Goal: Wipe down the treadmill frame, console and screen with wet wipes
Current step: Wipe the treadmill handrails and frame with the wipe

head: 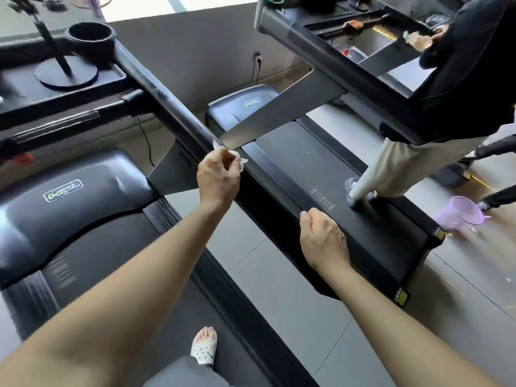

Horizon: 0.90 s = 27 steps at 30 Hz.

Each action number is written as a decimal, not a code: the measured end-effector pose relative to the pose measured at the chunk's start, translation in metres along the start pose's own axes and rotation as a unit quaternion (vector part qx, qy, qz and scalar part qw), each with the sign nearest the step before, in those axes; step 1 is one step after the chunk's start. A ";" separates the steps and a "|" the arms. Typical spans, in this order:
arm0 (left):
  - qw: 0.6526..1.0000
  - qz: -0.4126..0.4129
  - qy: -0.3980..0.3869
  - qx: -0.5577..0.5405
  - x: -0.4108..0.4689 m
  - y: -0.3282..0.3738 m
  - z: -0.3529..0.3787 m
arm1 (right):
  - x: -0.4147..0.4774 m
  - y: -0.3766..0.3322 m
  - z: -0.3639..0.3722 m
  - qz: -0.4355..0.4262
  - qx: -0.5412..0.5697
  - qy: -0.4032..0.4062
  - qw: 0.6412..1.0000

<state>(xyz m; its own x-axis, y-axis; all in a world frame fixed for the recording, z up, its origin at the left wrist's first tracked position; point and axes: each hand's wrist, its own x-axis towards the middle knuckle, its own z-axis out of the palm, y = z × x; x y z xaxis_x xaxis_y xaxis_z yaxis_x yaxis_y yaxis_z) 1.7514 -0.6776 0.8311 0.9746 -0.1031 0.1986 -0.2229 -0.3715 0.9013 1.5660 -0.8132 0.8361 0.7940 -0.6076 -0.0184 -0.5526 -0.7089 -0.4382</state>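
The wet wipe [239, 160] is thin, soft and light, so I judge it best to keep it bunched under the fingertips and press it on the handrail [167, 107], which is stiff and smooth. The left hand [219, 175] pinches the wipe against this rail. The right hand [324, 236], at about 4 o'clock from it, has curled fingers, and I cannot tell if it grips anything.

Left hand [219, 174] and right hand [324, 238] are bare, forearms [125, 289] uncovered as far as seen. Grey trouser leg [187, 372] below. 1 foot [206, 336] wears a white perforated clog [203, 352], open-toed, toes showing.
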 end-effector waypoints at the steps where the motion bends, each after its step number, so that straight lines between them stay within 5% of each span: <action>1: 1.000 -0.009 0.009 -0.001 -0.001 0.001 0.000 | 0.000 0.001 -0.002 0.002 0.007 -0.009 1.000; 11: 0.997 0.021 -0.012 -0.067 -0.146 0.035 0.038 | 0.006 0.013 -0.011 0.026 0.120 -0.067 0.990; 19: 0.994 -0.002 0.108 0.014 -0.070 0.029 0.028 | 0.002 0.012 -0.012 -0.016 0.128 -0.064 0.990; 27: 0.994 0.111 0.000 -0.019 -0.170 0.034 0.051 | 0.006 0.014 -0.012 -0.015 0.104 -0.047 0.993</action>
<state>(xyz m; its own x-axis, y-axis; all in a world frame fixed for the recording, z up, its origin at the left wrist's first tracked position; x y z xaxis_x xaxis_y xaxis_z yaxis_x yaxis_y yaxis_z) 1.5769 -0.7196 0.8078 0.9016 -0.1783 0.3941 -0.4314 -0.3049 0.8491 1.5601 -0.8305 0.8406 0.8346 -0.5447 -0.0824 -0.4726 -0.6311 -0.6151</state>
